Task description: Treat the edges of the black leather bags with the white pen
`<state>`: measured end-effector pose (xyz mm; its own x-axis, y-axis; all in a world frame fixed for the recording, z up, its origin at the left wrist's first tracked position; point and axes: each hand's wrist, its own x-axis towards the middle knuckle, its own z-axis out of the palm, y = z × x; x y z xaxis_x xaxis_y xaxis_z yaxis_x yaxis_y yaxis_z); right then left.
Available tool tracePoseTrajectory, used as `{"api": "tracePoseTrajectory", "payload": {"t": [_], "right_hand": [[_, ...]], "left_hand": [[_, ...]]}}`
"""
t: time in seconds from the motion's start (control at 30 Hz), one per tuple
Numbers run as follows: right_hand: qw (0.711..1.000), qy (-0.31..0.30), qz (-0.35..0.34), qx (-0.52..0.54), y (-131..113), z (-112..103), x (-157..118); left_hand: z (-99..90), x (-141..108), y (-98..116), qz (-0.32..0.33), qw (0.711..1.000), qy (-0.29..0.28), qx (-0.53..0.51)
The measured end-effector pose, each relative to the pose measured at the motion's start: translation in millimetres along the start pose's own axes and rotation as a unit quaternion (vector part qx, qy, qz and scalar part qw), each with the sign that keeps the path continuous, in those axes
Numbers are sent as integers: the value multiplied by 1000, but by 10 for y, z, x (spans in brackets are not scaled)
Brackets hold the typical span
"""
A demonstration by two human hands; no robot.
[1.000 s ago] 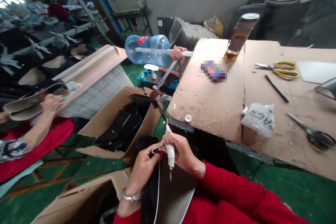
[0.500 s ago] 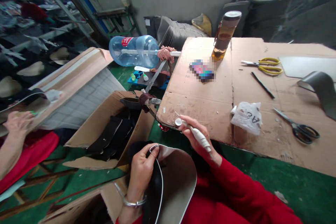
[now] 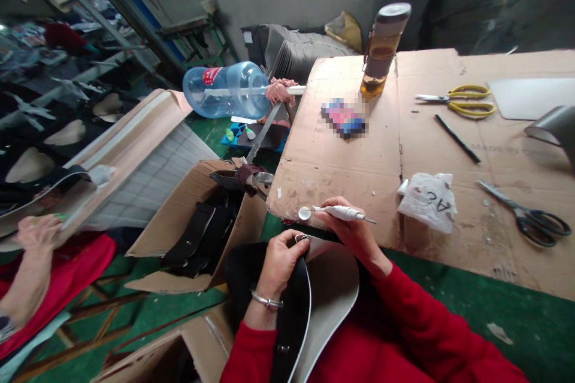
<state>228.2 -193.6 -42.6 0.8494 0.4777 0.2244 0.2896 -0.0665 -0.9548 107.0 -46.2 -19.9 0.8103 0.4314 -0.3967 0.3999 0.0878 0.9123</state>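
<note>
My left hand [image 3: 281, 260] is closed in a pinch on the top end of a curved panel [image 3: 335, 278], black outside and pale grey inside, with a white edge. A small white loop shows at the fingertips. My right hand [image 3: 353, 230] is closed around a thin tool with a white-wrapped handle [image 3: 345, 213], held nearly level. A thin metal rod sticks out of its right end. The tool's left end lies close beside a small white round cup [image 3: 304, 213] at the table's near corner; whether they touch, I cannot tell.
On the cardboard-covered table [image 3: 341, 173] lie a plastic bag [image 3: 426, 202], black-handled scissors [image 3: 525, 215], yellow-handled scissors [image 3: 469, 100], a black stick [image 3: 457, 139] and a drink bottle [image 3: 385, 51]. Left stand a cardboard box [image 3: 179, 215] of black pieces and a co-worker's hand [image 3: 38, 230].
My left hand has moved right and up with the panel, closer to the table. The tool in my right hand has turned from a slant to nearly level. The view has shifted slightly.
</note>
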Motion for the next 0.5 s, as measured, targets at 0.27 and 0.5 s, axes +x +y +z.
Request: {"api": "tracePoseTrajectory", "payload": {"t": [0.27, 0.5], "right_hand": [[999, -1, -19, -41, -3, -4, 27], [998, -8, -19, -64, 6, 6, 21]], "left_hand": [[-71, 43, 57, 2, 1000, 0, -4], [-18, 65, 41, 17, 999, 48, 15]]}}
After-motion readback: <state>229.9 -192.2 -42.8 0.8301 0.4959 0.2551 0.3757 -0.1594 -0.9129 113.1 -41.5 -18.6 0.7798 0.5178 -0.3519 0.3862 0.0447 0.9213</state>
